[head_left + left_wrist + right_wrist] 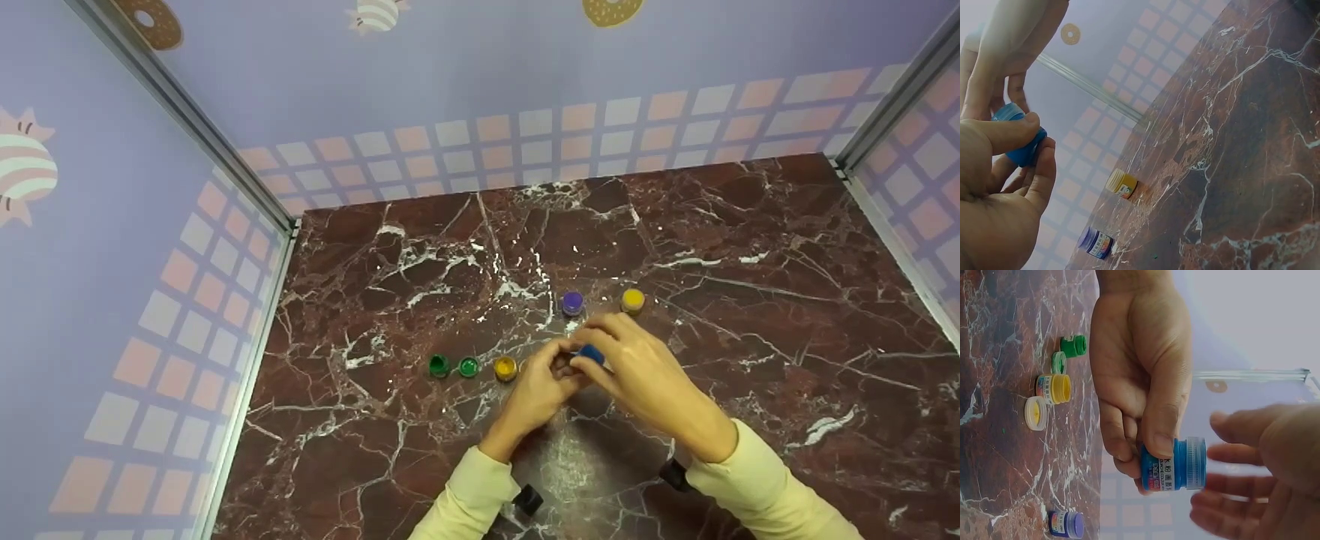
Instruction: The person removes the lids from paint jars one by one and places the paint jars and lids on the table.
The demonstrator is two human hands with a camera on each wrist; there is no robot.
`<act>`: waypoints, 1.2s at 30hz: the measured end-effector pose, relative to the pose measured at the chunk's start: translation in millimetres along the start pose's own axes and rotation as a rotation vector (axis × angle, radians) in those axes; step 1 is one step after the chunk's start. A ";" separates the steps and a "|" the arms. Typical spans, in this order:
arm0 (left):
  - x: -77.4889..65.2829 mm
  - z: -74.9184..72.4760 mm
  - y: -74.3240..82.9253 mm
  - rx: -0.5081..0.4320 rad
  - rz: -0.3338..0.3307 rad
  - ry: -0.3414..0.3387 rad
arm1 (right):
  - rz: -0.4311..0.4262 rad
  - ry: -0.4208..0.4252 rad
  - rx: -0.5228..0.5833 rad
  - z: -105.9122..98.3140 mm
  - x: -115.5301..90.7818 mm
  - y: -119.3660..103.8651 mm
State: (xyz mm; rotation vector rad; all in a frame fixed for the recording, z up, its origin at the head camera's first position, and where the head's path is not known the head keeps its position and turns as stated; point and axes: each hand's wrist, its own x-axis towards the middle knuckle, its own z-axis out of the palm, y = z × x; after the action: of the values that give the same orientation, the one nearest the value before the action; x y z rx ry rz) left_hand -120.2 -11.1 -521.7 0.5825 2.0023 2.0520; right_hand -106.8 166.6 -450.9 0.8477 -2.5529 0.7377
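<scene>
My left hand [536,390] grips a blue paint jar [1161,467] above the table, thumb across its label. The jar's clear ribbed lid [1196,463] is on it and faces my right hand [649,371]. In the right wrist view the right fingers [1230,486] reach out loosely around the lid, with the thumb apart from it. Whether a fingertip touches the lid, I cannot tell. The left wrist view shows the jar tilted in the left hand, the right hand beyond it.
Left of the hands stand an uncapped green jar [439,366], its lid [469,367] and an uncapped yellow jar [505,368]. Another lid [1035,413] lies beside that jar. Farther back are a capped purple jar [572,303] and a capped yellow jar [632,301]. Walls enclose the marbled table [360,450].
</scene>
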 end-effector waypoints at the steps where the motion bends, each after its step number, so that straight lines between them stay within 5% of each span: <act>1: 0.0 0.9 -0.6 -0.015 -0.003 -0.001 | 0.038 0.012 -0.002 -0.5 0.2 -0.8; 6: 0.6 5.7 -2.3 -0.069 -0.008 0.032 | 0.221 0.038 0.022 2.1 1.1 -7.4; 10: 0.6 8.9 -2.3 -0.100 -0.002 0.064 | 0.272 0.042 0.036 8.4 2.2 -15.0; 20: 1.3 10.4 -5.9 -0.102 0.022 0.088 | 0.261 0.027 -0.071 11.7 2.5 -23.2; 36: 0.3 13.3 -4.9 -0.039 0.018 0.106 | 0.191 0.024 -0.023 10.6 1.6 -21.8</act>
State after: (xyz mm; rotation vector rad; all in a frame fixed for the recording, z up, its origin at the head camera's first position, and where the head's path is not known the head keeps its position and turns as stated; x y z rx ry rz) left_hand -115.4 1.3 -526.6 0.4962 2.0162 2.1696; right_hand -95.9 144.8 -450.7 0.5890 -2.6404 0.7670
